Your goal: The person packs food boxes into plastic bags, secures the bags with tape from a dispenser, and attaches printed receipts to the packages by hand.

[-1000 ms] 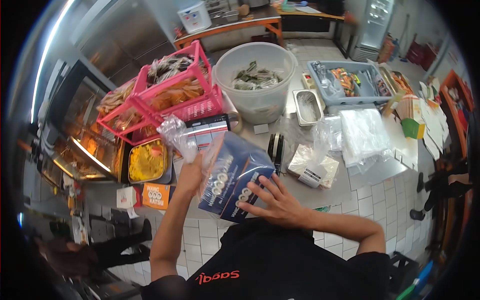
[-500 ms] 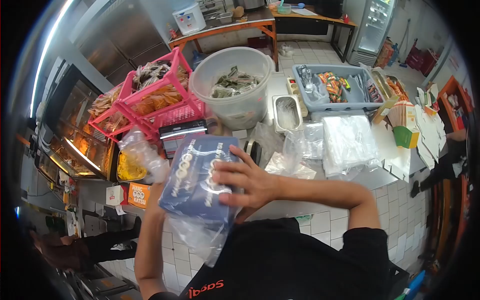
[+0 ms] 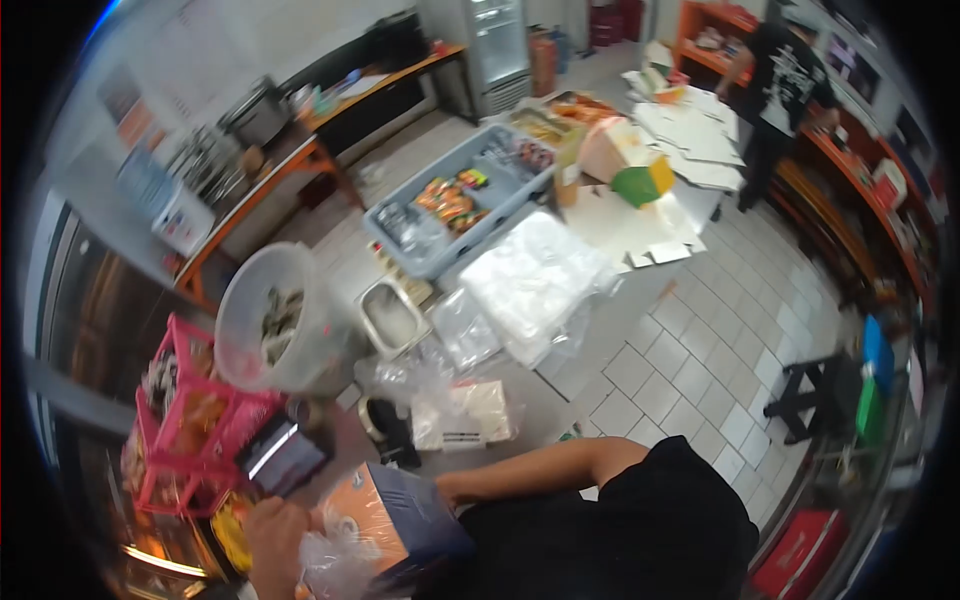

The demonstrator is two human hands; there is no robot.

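Note:
A navy and orange cardboard box (image 3: pixel 415 515) wrapped in a clear plastic bag (image 3: pixel 335 562) is held close to my body at the bottom of the head view. My left hand (image 3: pixel 275 535), blurred, is closed at the gathered plastic on the box's left side. On the right side, my right hand (image 3: pixel 452 488) reaches the box from behind; only its wrist end shows, and the fingers are hidden. Just beyond the box lie a dark tablet-like device (image 3: pixel 283 455) and a cream paper pack (image 3: pixel 460 415) in clear plastic.
Pink crates (image 3: pixel 190 420) and a large translucent bucket (image 3: pixel 265 330) stand to the left. Farther along the table are a metal tray (image 3: pixel 392 318), a blue-grey bin (image 3: pixel 460 200), white plastic bags (image 3: pixel 535 275) and cardboard pieces (image 3: pixel 690 140). A person (image 3: pixel 785 85) stands by orange shelves at the far right.
My view has swung to the right. The box has been turned, so its orange side shows beside the navy one, and my right hand has left its top face for the far side.

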